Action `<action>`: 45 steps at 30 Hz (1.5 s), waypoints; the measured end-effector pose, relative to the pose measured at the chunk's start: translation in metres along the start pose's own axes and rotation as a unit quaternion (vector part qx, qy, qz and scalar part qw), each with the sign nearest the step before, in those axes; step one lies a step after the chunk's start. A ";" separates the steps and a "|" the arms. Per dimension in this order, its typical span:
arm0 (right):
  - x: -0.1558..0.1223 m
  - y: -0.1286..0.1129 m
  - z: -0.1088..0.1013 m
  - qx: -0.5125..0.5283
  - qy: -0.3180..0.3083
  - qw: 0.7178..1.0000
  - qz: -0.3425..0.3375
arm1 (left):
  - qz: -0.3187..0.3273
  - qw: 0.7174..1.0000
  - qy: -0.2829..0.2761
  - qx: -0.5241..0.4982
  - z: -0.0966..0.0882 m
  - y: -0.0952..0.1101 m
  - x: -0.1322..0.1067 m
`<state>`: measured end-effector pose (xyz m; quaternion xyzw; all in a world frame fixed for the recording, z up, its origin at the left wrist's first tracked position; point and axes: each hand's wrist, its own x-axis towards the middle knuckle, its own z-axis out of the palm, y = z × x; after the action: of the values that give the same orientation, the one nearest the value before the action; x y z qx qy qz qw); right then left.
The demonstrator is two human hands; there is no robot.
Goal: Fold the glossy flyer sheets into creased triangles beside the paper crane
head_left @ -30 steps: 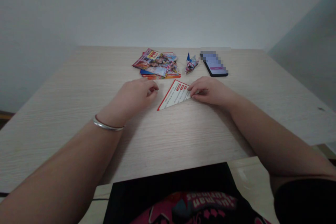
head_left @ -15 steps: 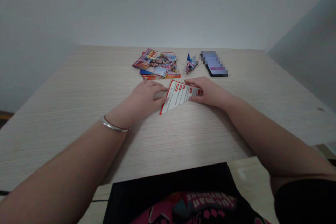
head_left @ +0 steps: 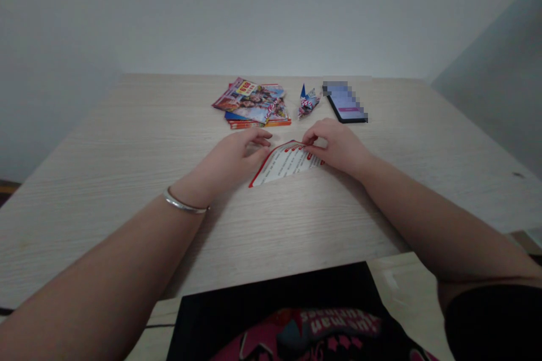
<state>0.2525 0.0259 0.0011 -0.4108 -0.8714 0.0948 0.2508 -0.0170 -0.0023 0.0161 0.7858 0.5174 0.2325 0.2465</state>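
paper (head_left: pixel 288 164) on the tabletop (head_left: pixel 262 231) bows along its far edge, flatter half a second ago; right hand (head_left: pixel 339 144) pinches that edge, left hand (head_left: pixel 228 155) beside it, fingers parted.

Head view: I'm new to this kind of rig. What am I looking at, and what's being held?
There is no machine here: these are a person's two bare hands, seen from one camera worn on the head, looking forward and down. On the pale table, toward the far edge, lie a stack of colorful leaflets, a folded paper figure and a phone. Nearer, the right hand pinches a white printed paper with a red edge. The left hand is at its left edge; whether it grips is hard to tell.
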 end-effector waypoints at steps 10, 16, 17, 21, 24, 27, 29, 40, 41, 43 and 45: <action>-0.007 -0.005 -0.006 0.001 0.138 0.988 -0.071 | 0.065 0.997 0.028 -0.023 -0.003 0.004 0.000; -0.006 0.003 -0.002 0.051 0.102 0.987 -0.112 | 0.032 0.998 0.036 -0.042 -0.001 0.001 0.001; -0.005 0.005 -0.001 0.059 0.089 0.987 -0.121 | 0.022 0.998 0.041 -0.036 -0.001 0.000 0.002; -0.005 0.008 0.001 0.053 0.062 0.990 -0.113 | 0.002 0.999 0.047 0.007 -0.001 -0.004 0.003; -0.006 0.009 0.000 0.054 0.023 0.994 -0.089 | -0.010 0.997 0.047 0.053 -0.004 -0.007 0.004; -0.007 0.012 -0.004 0.059 -0.068 0.992 -0.088 | -0.013 0.998 0.044 0.047 -0.004 -0.014 0.004; -0.007 0.013 -0.007 0.047 -0.111 0.990 -0.070 | -0.011 0.999 0.029 0.020 -0.003 -0.019 0.003; -0.011 -0.006 -0.016 -0.030 -0.157 0.975 -0.151 | -0.028 0.997 -0.020 0.071 -0.008 -0.007 0.004; -0.011 -0.006 -0.016 -0.034 -0.159 0.975 -0.152 | -0.021 0.996 -0.013 0.086 -0.008 -0.009 0.004; -0.012 -0.004 -0.016 -0.031 -0.158 0.976 -0.148 | 0.006 0.993 0.025 0.118 -0.005 -0.015 0.006; -0.012 -0.001 -0.016 -0.021 -0.152 0.978 -0.141 | 0.037 0.986 0.067 0.150 -0.004 -0.021 0.007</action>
<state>0.2667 0.0151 0.0112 -0.2698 -0.9503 0.1014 0.1176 -0.0319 0.0118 0.0064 0.8152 0.5323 0.2135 0.0812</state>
